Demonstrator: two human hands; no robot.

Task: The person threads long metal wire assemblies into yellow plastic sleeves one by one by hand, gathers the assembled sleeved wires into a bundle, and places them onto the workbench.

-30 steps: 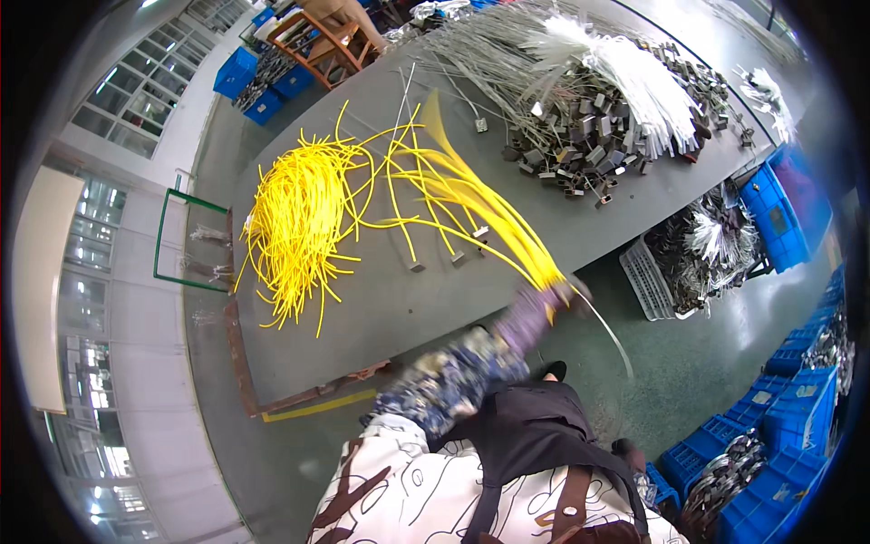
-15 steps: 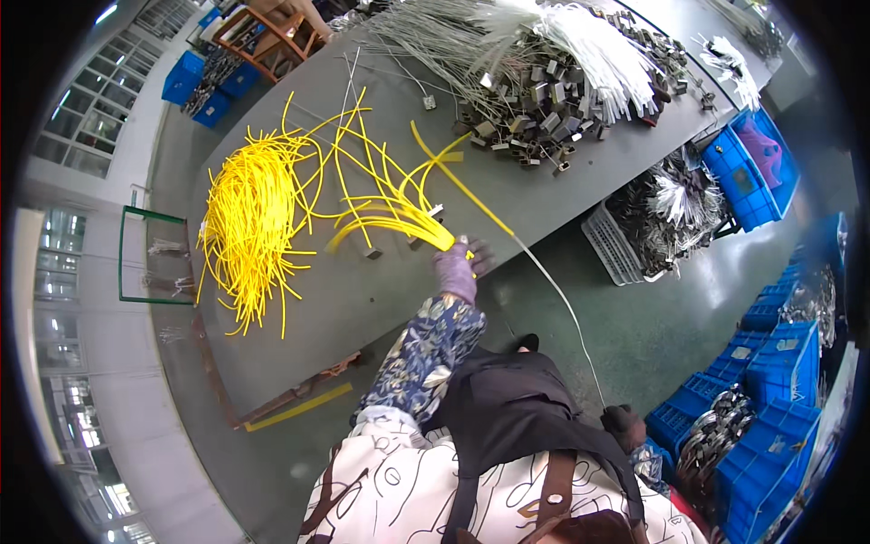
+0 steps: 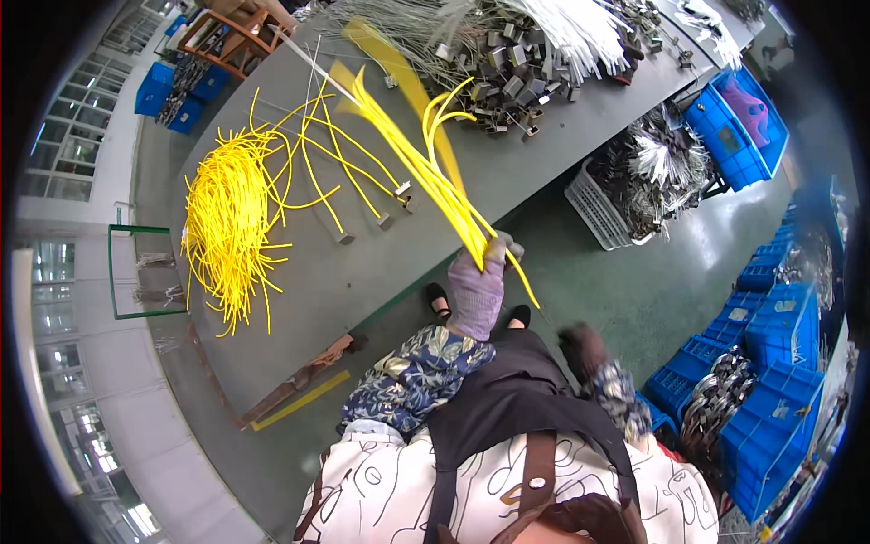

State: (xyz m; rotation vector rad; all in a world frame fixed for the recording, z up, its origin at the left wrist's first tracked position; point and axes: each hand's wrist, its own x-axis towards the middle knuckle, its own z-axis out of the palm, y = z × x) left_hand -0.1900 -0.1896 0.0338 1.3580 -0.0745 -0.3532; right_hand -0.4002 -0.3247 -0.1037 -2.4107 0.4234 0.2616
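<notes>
My left hand (image 3: 478, 288), in a light purple glove, is closed around a bundle of yellow plastic tubes (image 3: 421, 168). They fan out over the table's edge, and some are smeared by motion. My right hand (image 3: 582, 350), in a dark glove, hangs lower and to the right in front of the black apron (image 3: 517, 385). It is blurred, so its fingers and anything in them cannot be made out. On the table (image 3: 299, 317), a large heap of yellow tubes (image 3: 227, 231) lies at left. Between heap and bundle, several yellow tubes end at small metal blocks (image 3: 384, 221).
At the far side are piled metal blocks with wires (image 3: 517, 77) and a white strand bundle (image 3: 584, 36). A grey crate (image 3: 594, 208) and a blue bin (image 3: 739, 127) stand beyond the table's right edge. Blue crates (image 3: 766, 426) line the right.
My left hand has come nearer and slightly right, swinging the yellow bundle off the tabletop. My right hand has moved up and left; the long wire stretched to it no longer shows clearly.
</notes>
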